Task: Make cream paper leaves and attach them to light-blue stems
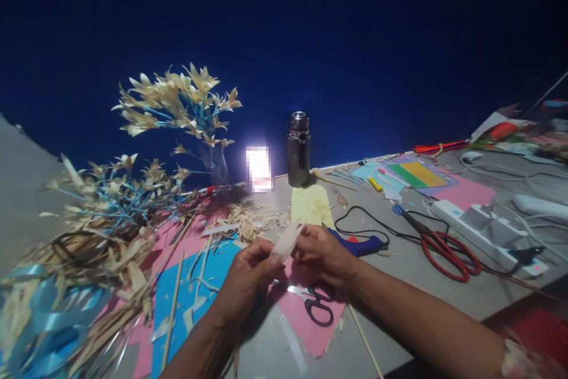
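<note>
The left hand (251,269) pinches the lower end of a thin, pale, papery strip (286,242); the right hand (326,253), fingers curled in, grips its upper end. Just below the hands, loop-handled scissors (309,295) lie on smooth pink paper (317,343).

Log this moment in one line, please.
left hand, right hand: holding pale strip | scissors: on pink sheet | dark flask: upright
</note>
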Demonstrator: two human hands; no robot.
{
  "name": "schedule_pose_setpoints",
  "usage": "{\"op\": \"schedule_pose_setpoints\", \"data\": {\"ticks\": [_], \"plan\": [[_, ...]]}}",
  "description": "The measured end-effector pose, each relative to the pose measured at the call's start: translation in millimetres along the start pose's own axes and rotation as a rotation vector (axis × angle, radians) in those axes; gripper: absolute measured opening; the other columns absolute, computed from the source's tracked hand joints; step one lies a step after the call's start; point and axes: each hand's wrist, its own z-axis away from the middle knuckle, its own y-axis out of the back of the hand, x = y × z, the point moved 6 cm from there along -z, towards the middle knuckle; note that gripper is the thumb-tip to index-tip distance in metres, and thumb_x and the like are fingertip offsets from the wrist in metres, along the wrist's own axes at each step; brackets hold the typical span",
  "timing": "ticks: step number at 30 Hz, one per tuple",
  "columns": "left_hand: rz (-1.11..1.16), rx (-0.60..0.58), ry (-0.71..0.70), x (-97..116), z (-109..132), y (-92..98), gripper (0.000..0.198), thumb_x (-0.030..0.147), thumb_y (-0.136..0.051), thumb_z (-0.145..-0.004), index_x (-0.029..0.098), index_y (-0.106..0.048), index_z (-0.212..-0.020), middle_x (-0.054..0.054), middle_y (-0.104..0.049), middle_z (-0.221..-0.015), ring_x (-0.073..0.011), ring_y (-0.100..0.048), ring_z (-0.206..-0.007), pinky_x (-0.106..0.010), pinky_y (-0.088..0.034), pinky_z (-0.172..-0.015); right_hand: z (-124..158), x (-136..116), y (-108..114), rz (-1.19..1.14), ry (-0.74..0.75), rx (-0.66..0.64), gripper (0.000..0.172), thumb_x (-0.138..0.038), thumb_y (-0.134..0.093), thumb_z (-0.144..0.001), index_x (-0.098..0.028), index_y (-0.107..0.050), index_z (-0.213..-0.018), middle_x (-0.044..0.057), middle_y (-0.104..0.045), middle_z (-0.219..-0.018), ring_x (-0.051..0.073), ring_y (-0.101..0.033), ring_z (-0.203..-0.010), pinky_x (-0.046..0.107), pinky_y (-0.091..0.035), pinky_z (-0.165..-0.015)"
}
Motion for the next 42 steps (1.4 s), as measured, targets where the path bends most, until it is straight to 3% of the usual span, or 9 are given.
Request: {"op": "schedule_pose_setpoints", "data": {"ticks": [9, 17, 21, 25, 29, 32, 36, 40, 42], "plan": [[-0.031, -0.030, -0.046, 3.0, 5.0, -6.4, 0.025, 0.034, -0.083, -0.075, 0.016, -0.066, -0.075, -0.002, -0.067, -0.062, -0.0135, -0.059, -0.057, -0.025, -0.044, -0.058, 12.7, -3.5, -10.0, 0.617, 0.036, -0.028, 0.014, -0.025, -0.079, -0.072, -0.016, -0.069, -0.069, -0.003, -0.063, -0.060, 0.011, -0.054, -0.053, 0.021, -0.037, -0.049], [0.059, -0.048, 0.021, -1.8, 5.7, -9.1, 0.027, 0.033, -0.084, -0.075, 0.016, -0.064, -0.076, -0.002, -0.067, -0.064, -0.0141, -0.060, -0.056, -0.025, -0.046, -0.057, 8.8, 2.8, -0.9, 0.479, -0.039, 0.021, 0.031, -0.041, -0.080, -0.071, -0.017, -0.061, -0.066, -0.003, -0.060, -0.054, 0.010, -0.052, -0.047, 0.020, -0.037, -0.045], [0.086, -0.009, -0.079, 12.8, 7.0, -7.8, 0.028, 0.033, -0.085, -0.074, 0.016, -0.064, -0.074, 0.000, -0.063, -0.067, -0.0105, -0.056, -0.056, -0.022, -0.045, -0.055, 3.1, 6.0, 6.0, 0.356, -0.068, 0.078, 0.035, -0.042, -0.080, -0.070, -0.018, -0.056, -0.060, -0.004, -0.057, -0.047, 0.007, -0.045, -0.040, 0.018, -0.032, -0.041], [0.093, 0.076, -0.032, 10.5, 7.3, -4.5, 0.031, 0.043, -0.080, -0.078, 0.015, -0.066, -0.079, -0.002, -0.065, -0.070, -0.0133, -0.060, -0.059, -0.025, -0.048, -0.057, 9.0, 1.6, -0.4, 0.441, -0.039, 0.082, 0.033, -0.041, -0.081, -0.070, -0.018, -0.058, -0.063, -0.004, -0.059, -0.049, 0.009, -0.050, -0.042, 0.019, -0.034, -0.041], [-0.004, 0.059, 0.003, -0.2, 7.4, -6.7, 0.030, 0.035, -0.085, -0.072, 0.016, -0.063, -0.070, 0.003, -0.058, -0.055, -0.0108, -0.053, -0.049, -0.023, -0.043, -0.051, 17.1, -2.2, -11.4, 0.551, -0.001, 0.042, 0.028, -0.035, -0.080, -0.073, -0.017, -0.061, -0.062, -0.004, -0.059, -0.050, 0.008, -0.047, -0.041, 0.020, -0.031, -0.040], [0.002, 0.063, -0.011, -0.7, 9.0, -8.5, 0.028, 0.034, -0.085, -0.074, 0.017, -0.063, -0.072, 0.002, -0.061, -0.059, -0.0124, -0.056, -0.052, -0.025, -0.045, -0.055, 13.6, 2.6, -7.6, 0.457, -0.061, 0.051, 0.027, -0.035, -0.081, -0.070, -0.017, -0.062, -0.063, -0.003, -0.060, -0.049, 0.009, -0.049, -0.041, 0.019, -0.032, -0.040], [0.105, -0.029, -0.106, 20.7, 15.8, -15.1, 0.029, 0.033, -0.088, -0.071, 0.017, -0.063, -0.067, 0.000, -0.062, -0.069, -0.0140, -0.060, -0.063, -0.028, -0.048, -0.063, 0.0, 8.7, 10.5, 0.230, -0.114, 0.138, 0.036, -0.038, -0.085, -0.061, -0.017, -0.056, -0.057, -0.004, -0.056, -0.044, 0.007, -0.046, -0.036, 0.018, -0.032, -0.038], [0.339, -0.199, -0.198, 56.0, 26.6, -12.0, 0.037, 0.033, -0.090, -0.067, 0.019, -0.057, -0.059, 0.005, -0.044, -0.055, -0.0092, -0.044, -0.048, -0.025, -0.043, -0.052, -10.4, 4.9, 28.5, 0.198, -0.045, 0.232, 0.041, -0.044, -0.087, -0.062, -0.017, -0.055, -0.061, -0.006, -0.052, -0.044, 0.006, -0.043, -0.035, 0.016, -0.028, -0.035], [0.397, -0.202, -0.221, 71.5, 31.7, -2.2, 0.041, 0.028, -0.092, -0.064, 0.020, -0.052, -0.056, 0.007, -0.036, -0.051, -0.0082, -0.037, -0.044, -0.024, -0.043, -0.048, -13.3, 1.8, 35.1, 0.190, -0.001, 0.266, 0.041, -0.046, -0.087, -0.064, -0.016, -0.059, -0.065, -0.007, -0.052, -0.046, 0.005, -0.041, -0.036, 0.016, -0.028, -0.035]]}}
